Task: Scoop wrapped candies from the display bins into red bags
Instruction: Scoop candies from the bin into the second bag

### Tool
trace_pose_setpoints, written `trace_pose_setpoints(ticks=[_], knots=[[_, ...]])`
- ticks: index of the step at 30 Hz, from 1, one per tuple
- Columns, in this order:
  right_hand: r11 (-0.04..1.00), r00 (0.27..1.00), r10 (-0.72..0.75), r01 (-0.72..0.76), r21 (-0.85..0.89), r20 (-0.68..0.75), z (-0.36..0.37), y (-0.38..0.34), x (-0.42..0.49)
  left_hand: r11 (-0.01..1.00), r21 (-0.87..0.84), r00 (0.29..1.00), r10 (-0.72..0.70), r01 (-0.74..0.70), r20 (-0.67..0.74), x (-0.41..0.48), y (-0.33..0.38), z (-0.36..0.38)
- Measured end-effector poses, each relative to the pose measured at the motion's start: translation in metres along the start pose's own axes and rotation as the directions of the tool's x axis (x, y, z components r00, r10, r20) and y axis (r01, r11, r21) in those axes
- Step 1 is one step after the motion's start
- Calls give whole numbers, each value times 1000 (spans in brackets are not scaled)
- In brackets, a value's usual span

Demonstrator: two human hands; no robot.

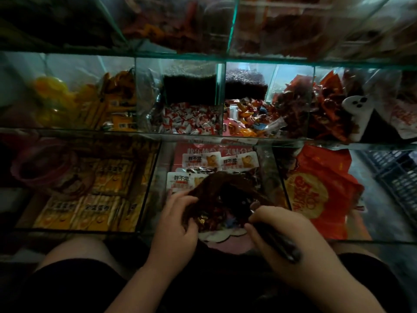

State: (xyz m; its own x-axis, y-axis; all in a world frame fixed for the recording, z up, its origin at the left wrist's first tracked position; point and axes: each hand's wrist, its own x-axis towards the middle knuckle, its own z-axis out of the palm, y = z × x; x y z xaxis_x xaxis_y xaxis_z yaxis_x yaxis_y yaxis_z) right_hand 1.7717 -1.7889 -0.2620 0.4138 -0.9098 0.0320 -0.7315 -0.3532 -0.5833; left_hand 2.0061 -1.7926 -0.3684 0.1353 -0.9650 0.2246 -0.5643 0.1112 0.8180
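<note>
A dark red bag [222,195] is held open in front of the lowest glass bin. Wrapped candies [209,219] show inside its mouth. My left hand [178,219] grips the bag's left rim with curled fingers. My right hand [279,231] is curled round a dark scoop handle [278,241] at the bag's right rim; the scoop's head is hidden in the bag. Behind, a middle-row bin holds red-and-white wrapped candies [189,119], and the bin to its right holds mixed coloured candies [250,118].
Glass dividers [222,96] separate the bins. Yellow boxed snacks [94,195] fill the lower left bin, a red printed bag [320,193] the lower right. White labelled packets [200,160] lie behind the held bag. A dark crate [397,177] stands far right. My knees are below.
</note>
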Motion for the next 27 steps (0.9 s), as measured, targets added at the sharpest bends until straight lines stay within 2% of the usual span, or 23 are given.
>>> trace_pose_setpoints(ticks=[2, 5, 7, 9, 12, 15, 17, 21, 22, 25, 27], knots=[[987, 993, 69, -54, -152, 94, 18, 2, 10, 997, -67, 998, -35, 39, 58, -2, -4, 1], [982, 995, 98, -99, -160, -14, 48, 3, 16, 988, -125, 992, -78, 90, 98, -3, -7, 4], [986, 976, 168, -169, 5, -135, 59, 3, 16, 978, -163, 987, -110, 128, 115, -2, -10, 6], [929, 923, 321, -264, 259, -214, 66, 6, 23, 967, -193, 981, -144, 168, 131, -1, -10, 8], [789, 820, 523, -364, 495, -232, 76, 10, 31, 944, -257, 974, -172, 206, 146, -1, -9, 11], [588, 717, 672, -365, 722, -185, 73, 13, 30, 929, -298, 972, -187, 222, 139, -3, -9, 13], [506, 711, 689, -332, 796, -141, 68, 10, 26, 932, -292, 974, -186, 216, 125, -3, -11, 11], [631, 767, 620, -362, 686, -166, 74, 3, 26, 928, -297, 973, -195, 225, 127, -2, -13, 11], [606, 755, 639, -376, 701, -147, 76, 1, 27, 926, -298, 971, -202, 233, 130, -2, -14, 11], [422, 705, 706, -338, 841, -71, 72, 0, 25, 926, -299, 971, -197, 231, 138, -4, -14, 11], [463, 707, 694, -296, 836, -135, 66, 3, 20, 922, -305, 968, -201, 239, 152, -4, -11, 8]])
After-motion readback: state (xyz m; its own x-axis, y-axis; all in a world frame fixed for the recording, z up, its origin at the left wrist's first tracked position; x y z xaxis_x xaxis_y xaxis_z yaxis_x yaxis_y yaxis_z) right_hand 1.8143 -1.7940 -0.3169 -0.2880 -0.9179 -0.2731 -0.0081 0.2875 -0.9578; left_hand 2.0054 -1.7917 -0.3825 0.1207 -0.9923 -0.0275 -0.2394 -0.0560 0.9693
